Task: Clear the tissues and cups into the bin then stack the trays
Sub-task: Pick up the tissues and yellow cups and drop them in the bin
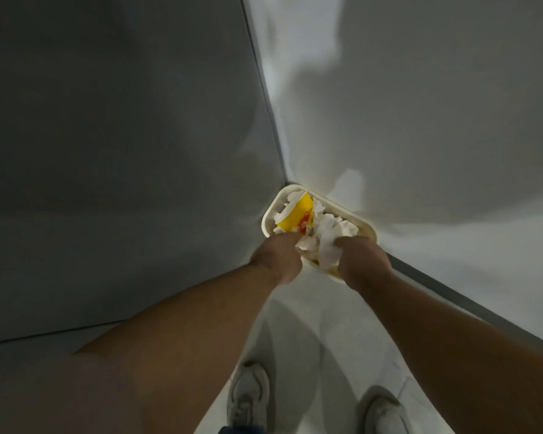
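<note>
Hands first: I see both reaching forward and gripping one cream tray [362, 225], which serves as my landmark. On the tray's near-left edge, the left hand [278, 257] is closed around the rim. On its near-right edge, the right hand [362, 261] is likewise clenched on the rim, its fingers buried among the paper so I cannot tell whether they also pinch any of it. Inside the tray, toward its far-left end, a yellow cup [297, 217] with a red mark lies on its side. Crumpled white tissues [326, 236] fill the rest of the tray, heaped around the cup and between my view of the two hands. Behind the tray, a grey wall [123, 136] and a white wall [436, 104] meet in a corner. Below the tray, nearer to me, two pale shoes [248, 399] stand on a light floor [298, 311]. I see no bin.
</note>
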{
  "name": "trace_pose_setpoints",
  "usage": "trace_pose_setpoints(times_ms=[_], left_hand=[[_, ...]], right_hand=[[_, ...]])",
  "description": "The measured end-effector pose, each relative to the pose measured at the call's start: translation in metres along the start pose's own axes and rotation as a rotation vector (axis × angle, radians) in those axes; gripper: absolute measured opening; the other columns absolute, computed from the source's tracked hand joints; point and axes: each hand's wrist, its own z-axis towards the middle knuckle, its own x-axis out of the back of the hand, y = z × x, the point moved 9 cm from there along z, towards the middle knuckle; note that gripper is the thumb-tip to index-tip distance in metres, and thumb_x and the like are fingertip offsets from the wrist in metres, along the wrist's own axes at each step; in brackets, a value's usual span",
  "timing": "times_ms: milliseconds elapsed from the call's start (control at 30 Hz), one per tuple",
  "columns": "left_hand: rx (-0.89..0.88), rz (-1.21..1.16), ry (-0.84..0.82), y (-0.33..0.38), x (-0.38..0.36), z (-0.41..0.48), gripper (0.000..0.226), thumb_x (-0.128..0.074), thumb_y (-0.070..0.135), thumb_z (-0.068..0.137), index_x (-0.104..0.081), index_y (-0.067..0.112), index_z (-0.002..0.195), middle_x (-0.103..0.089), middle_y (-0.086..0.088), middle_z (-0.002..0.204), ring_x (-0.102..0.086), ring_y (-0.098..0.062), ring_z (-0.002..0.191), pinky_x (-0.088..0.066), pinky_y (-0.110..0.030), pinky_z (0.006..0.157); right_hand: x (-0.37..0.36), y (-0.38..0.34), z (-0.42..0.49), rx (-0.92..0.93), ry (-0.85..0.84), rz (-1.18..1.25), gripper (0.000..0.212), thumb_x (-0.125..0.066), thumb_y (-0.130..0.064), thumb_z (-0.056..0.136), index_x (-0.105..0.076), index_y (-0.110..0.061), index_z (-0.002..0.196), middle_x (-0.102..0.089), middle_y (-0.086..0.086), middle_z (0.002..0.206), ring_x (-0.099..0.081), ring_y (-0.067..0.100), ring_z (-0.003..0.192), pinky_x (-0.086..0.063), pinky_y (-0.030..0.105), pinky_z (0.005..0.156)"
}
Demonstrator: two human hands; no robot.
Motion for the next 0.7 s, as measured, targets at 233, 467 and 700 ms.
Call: trace_pose_setpoints(times_ms=[233, 467, 700], left_hand=[[-0.047, -0.016, 0.282, 0.043, 0.086, -0.090, 0.023, -0.057, 0.023, 0.096, -0.073, 0.024, 0.113, -0.068, -0.004, 0.123, -0.066, -0.030, 0.107, -0.054, -0.034, 0.089], [-0.104, -0.257, 0.435, 0.137, 0.208, -0.232, 0.014, -0.063, 0.020, 0.092, -0.073, 0.023, 0.101, -0.066, 0.000, 0.108, -0.064, -0.021, 0.092, -0.053, -0.032, 0.086], [-0.344, -0.454, 0.498, 0.234, 0.324, -0.400, 0.018, -0.058, 0.025, 0.091, -0.068, 0.029, 0.105, -0.061, 0.021, 0.111, -0.059, -0.001, 0.106, -0.049, -0.022, 0.093]], right_hand=[[0.115, -0.023, -0.099, 0.006, 0.258, 0.175, 0.034, -0.051, -0.009, 0.093, -0.068, -0.022, 0.120, -0.064, 0.009, 0.116, -0.061, 0.028, 0.106, -0.046, 0.031, 0.087], [0.289, -0.075, -0.246, 0.057, 0.440, 0.430, 0.024, -0.054, -0.013, 0.091, -0.073, -0.023, 0.103, -0.069, 0.004, 0.101, -0.064, 0.025, 0.091, -0.043, 0.027, 0.073], [0.449, -0.165, -0.376, 0.241, 0.550, 0.515, 0.021, -0.054, -0.021, 0.094, -0.069, -0.032, 0.102, -0.069, -0.012, 0.098, -0.064, 0.007, 0.086, -0.052, 0.029, 0.077]])
